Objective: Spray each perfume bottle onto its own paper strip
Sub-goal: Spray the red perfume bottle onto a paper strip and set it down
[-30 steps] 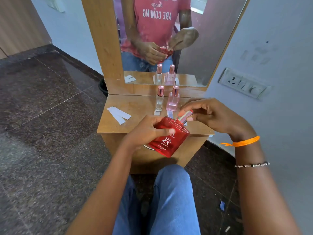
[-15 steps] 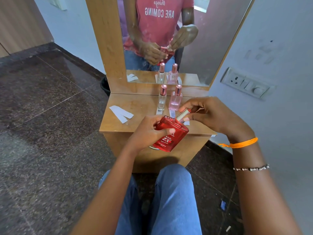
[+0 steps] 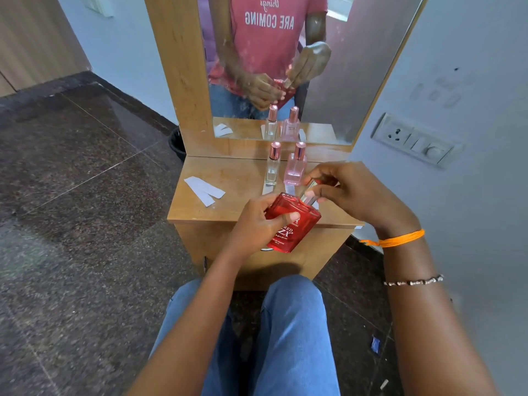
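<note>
Red glass, labelled "RED ZX", fills the left hand (image 3: pixel 254 224): the red bottle (image 3: pixel 293 222) is gripped tilted above the counter (image 3: pixel 217 207) front edge. The right hand (image 3: pixel 354 192) pinches its silver cap (image 3: pixel 308 192) at one o'clock. The mirror (image 3: pixel 285 52) shows reversed "ARE COMING".

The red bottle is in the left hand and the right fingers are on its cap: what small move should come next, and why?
Probably lift the cap straight off with the right hand: it seems still on the red bottle held by the left hand, so no spray can come out.
</note>
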Tool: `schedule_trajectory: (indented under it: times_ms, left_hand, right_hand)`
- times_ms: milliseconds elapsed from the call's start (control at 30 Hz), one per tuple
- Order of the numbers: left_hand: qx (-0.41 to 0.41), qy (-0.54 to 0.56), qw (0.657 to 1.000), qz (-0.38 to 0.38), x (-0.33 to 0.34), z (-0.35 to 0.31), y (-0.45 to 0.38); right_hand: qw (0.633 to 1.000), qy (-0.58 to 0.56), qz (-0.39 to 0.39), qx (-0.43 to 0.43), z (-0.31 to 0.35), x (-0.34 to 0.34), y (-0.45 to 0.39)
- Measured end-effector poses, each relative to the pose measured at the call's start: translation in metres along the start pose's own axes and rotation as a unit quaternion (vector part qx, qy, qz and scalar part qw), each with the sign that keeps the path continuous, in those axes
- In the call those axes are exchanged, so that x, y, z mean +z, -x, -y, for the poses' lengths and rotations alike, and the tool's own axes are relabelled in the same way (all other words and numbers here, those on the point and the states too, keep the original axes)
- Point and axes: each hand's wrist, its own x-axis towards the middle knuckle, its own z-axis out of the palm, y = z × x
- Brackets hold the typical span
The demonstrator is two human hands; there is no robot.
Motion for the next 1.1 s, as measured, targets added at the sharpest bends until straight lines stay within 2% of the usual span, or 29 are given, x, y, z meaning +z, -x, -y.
schedule_trajectory:
  times_ms: [100,200,267,333,367,500,600,667,767,833,900,1000,1100]
  left_hand:
    - [0.013,-0.047,0.998,-0.046,0.011,0.005,0.000]
    - [0.010,-0.059,0.998,-0.034,0.013,0.004,-0.004]
    - [-0.004,-0.031,0.999,-0.009,0.010,0.003,-0.006]
    - [-0.017,0.025,1.000,-0.003,0.007,0.002,-0.006]
    - [-0.018,0.052,0.998,-0.004,0.006,0.001,-0.006]
    - [-0.022,0.111,0.994,0.015,0.010,-0.002,-0.009]
    - [-0.023,0.101,0.994,0.026,0.018,-0.004,-0.017]
    - [-0.021,0.042,0.998,0.035,0.024,-0.006,-0.025]
    - [-0.013,-0.109,0.994,0.019,0.032,-0.005,-0.032]
    - [0.010,-0.189,0.982,-0.008,0.037,0.000,-0.031]
    - [0.036,-0.288,0.957,-0.004,0.041,0.007,-0.028]
    - [0.077,-0.425,0.902,0.013,0.046,0.020,-0.029]
    - [0.081,-0.477,0.875,0.016,0.048,0.029,-0.034]
  right_hand:
    - [0.996,0.052,-0.063,0.044,-0.001,0.014,-0.001]
    - [0.981,0.129,-0.130,0.061,-0.001,0.021,0.001]
    - [0.991,0.011,-0.120,0.062,-0.005,0.017,0.008]
    - [0.982,-0.156,-0.081,0.072,-0.015,0.013,0.018]
    - [0.974,-0.201,-0.060,0.080,-0.021,0.015,0.023]
    - [0.964,-0.249,-0.017,0.096,-0.040,0.037,0.036]
    - [0.939,-0.329,-0.064,0.077,-0.044,0.049,0.039]
    - [0.936,-0.326,-0.105,0.083,-0.051,0.050,0.039]
    - [0.936,-0.274,-0.192,0.106,-0.063,0.045,0.036]
    - [0.921,-0.256,-0.264,0.128,-0.071,0.040,0.031]
    - [0.908,-0.240,-0.311,0.145,-0.080,0.036,0.022]
    - [0.910,-0.212,-0.319,0.161,-0.092,0.037,0.003]
    - [0.918,-0.204,-0.299,0.162,-0.100,0.042,-0.014]
